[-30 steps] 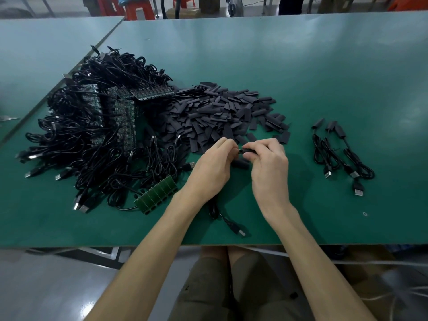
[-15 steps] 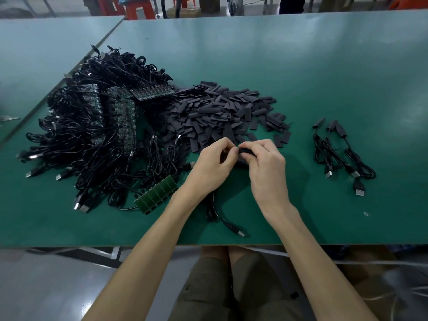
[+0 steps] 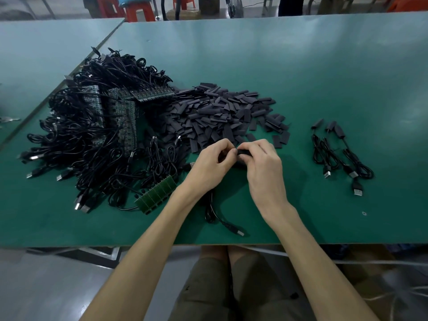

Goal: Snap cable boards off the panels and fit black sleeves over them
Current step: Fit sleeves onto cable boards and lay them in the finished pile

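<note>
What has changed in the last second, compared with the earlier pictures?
Little. The left hand, gripping the cable, and the right hand, pinching the black sleeve, drew slightly closer together. The sleeve pile, cable heap and finished cables stayed put.

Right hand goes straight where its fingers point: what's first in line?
Likely the left hand, whose fingertips meet it; the right hand, pinching a black sleeve, points up-left. The sleeve pile lies beyond. Depth unclear.

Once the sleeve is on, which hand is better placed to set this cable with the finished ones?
Right, probably: right hand pinches the sleeve, finished cables lie on its side; left hand, on the cable, would cross over.
</note>
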{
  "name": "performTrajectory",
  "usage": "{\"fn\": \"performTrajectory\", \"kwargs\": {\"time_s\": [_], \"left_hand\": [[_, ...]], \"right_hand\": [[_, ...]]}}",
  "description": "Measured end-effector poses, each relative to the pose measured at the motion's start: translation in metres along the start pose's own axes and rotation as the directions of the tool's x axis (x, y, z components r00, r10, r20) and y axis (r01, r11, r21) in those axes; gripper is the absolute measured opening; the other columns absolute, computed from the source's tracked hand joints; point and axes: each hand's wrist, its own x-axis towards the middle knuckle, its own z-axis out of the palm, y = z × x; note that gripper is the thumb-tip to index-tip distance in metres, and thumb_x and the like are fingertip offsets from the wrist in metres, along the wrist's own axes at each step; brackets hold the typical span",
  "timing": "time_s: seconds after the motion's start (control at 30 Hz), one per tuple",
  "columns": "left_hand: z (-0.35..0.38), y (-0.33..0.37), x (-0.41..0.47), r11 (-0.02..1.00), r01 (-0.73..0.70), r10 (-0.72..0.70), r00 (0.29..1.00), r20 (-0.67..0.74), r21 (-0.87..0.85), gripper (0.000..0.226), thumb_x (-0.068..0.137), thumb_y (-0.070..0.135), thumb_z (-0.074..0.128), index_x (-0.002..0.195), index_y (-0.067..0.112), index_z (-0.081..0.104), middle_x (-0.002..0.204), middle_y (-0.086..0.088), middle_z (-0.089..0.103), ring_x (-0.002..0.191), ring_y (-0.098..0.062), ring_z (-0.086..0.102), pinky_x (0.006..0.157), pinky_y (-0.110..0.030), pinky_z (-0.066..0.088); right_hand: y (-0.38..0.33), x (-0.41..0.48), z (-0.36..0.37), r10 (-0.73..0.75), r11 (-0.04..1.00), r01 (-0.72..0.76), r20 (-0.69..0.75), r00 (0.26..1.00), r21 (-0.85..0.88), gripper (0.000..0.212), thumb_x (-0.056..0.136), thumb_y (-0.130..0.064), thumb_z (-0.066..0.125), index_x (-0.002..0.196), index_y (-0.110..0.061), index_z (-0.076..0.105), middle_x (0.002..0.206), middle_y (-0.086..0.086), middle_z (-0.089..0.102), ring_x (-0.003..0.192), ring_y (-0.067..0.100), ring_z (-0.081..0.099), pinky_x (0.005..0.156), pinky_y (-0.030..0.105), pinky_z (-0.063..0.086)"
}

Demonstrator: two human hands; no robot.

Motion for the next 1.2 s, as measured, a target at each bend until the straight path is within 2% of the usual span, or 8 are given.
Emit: {"fn": "performTrajectory", "kwargs": {"time_s": [0.13,0.27,0.4,0.57,0.77,0.87,1.03,1.2], "left_hand": [[-0.0039,-0.0004,-0.0013,0.999,-0.039,0.04,0.999,0.019,-0.018,0.014,0.104,0.017,0.056,0.092,0.016,0.064,0.074,0.011,0.062,0.063,-0.001,0.052,0.06,-0.016,0.038],[-0.0029,-0.0039,-0.0004,0.997,0.019,-0.022,0.999,-0.042,-0.07,0.016,0.103,0.015,0.058,0.088,0.013,0.065,0.064,0.009,0.058,0.059,-0.012,0.052,0.059,-0.034,0.043],[-0.0007,-0.0025,-0.0031,0.995,0.025,-0.036,0.993,-0.111,-0.098,0.013,0.101,0.018,0.063,0.089,0.012,0.067,0.066,0.005,0.065,0.057,-0.011,0.059,0.058,-0.022,0.047],[-0.004,-0.0026,-0.004,0.976,0.001,-0.03,0.991,-0.132,-0.216,0.007,0.095,0.012,0.07,0.095,0.005,0.071,0.081,-0.004,0.075,0.067,-0.02,0.072,0.072,-0.033,0.059],[-0.005,-0.0033,-0.0034,0.955,0.039,-0.074,0.991,-0.108,-0.296,0.007,0.095,0.007,0.07,0.094,0.002,0.074,0.078,-0.007,0.076,0.065,-0.021,0.073,0.061,-0.022,0.05],[-0.0041,-0.0037,-0.003,0.96,0.038,-0.063,0.994,-0.084,-0.277,0.01,0.097,0.004,0.065,0.1,0.002,0.074,0.081,-0.009,0.077,0.07,-0.02,0.074,0.061,-0.023,0.05],[-0.0012,-0.0013,-0.0054,0.99,-0.019,0.007,0.997,-0.082,-0.138,0.012,0.096,0.002,0.064,0.105,0.007,0.071,0.089,-0.001,0.076,0.077,-0.011,0.073,0.079,-0.024,0.057],[-0.0032,-0.0004,-0.0055,0.991,0.015,-0.03,0.993,-0.118,-0.131,0.009,0.093,0.003,0.07,0.098,0.008,0.074,0.082,0.002,0.075,0.07,-0.013,0.071,0.07,-0.017,0.052]], "right_hand": [[0.0005,0.0004,0.0006,-0.003,1.0,0.003,-0.009,1.0,-0.002,0.02,0.097,-0.002,0.065,0.115,-0.004,0.072,0.107,0.006,0.062,0.105,0.022,0.058,0.087,0.027,0.049],[0.0005,0.0,0.0026,-0.008,1.0,0.008,-0.009,1.0,-0.008,0.018,0.098,-0.006,0.065,0.114,-0.004,0.072,0.105,0.007,0.063,0.103,0.023,0.059,0.086,0.032,0.051],[0.0008,-0.0001,0.0036,0.002,1.0,-0.002,-0.032,0.999,-0.005,0.02,0.099,-0.009,0.064,0.116,-0.003,0.072,0.105,0.008,0.063,0.103,0.024,0.061,0.085,0.039,0.054],[-0.0006,-0.0011,0.0037,0.008,1.0,-0.008,-0.034,0.999,0.003,0.021,0.099,-0.008,0.064,0.117,0.0,0.071,0.106,0.01,0.064,0.102,0.026,0.062,0.085,0.042,0.056],[-0.0001,-0.0004,0.003,0.002,1.0,-0.002,-0.005,1.0,0.013,0.022,0.1,-0.009,0.064,0.118,0.001,0.072,0.105,0.012,0.064,0.1,0.027,0.063,0.085,0.043,0.056],[-0.0008,-0.0012,0.0022,0.019,1.0,-0.02,-0.011,1.0,-0.006,0.023,0.101,-0.011,0.063,0.119,0.0,0.072,0.107,0.011,0.064,0.101,0.027,0.063,0.084,0.043,0.056],[0.0002,-0.0009,0.0017,0.073,0.997,-0.073,-0.012,0.997,-0.029,0.024,0.101,-0.011,0.063,0.12,-0.001,0.072,0.108,0.011,0.065,0.104,0.027,0.062,0.085,0.043,0.055],[0.0031,0.001,0.0011,0.078,0.997,-0.078,0.039,0.996,-0.005,0.022,0.099,-0.008,0.066,0.118,0.001,0.073,0.104,0.012,0.064,0.101,0.027,0.061,0.088,0.043,0.054]]}}
